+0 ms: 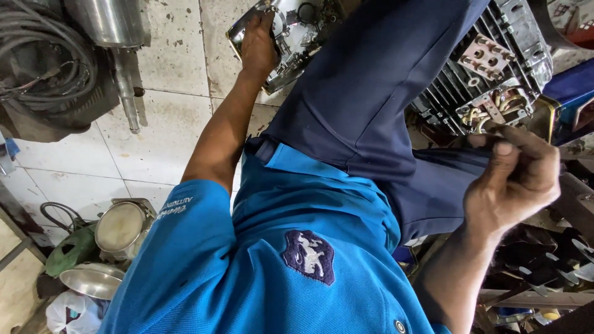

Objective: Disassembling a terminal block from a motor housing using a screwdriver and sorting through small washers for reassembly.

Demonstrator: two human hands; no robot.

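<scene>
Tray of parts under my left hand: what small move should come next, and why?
Probably pick one small part out of the tray. The left hand rests on it among loose pieces, while the right hand, fingers pinched, hovers beside the motor with its terminals exposed.

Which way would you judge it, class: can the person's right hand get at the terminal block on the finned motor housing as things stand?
Probably yes. The right hand, fingers curled, is just below the terminal block on the finned motor housing, with nothing visible between them.
</scene>
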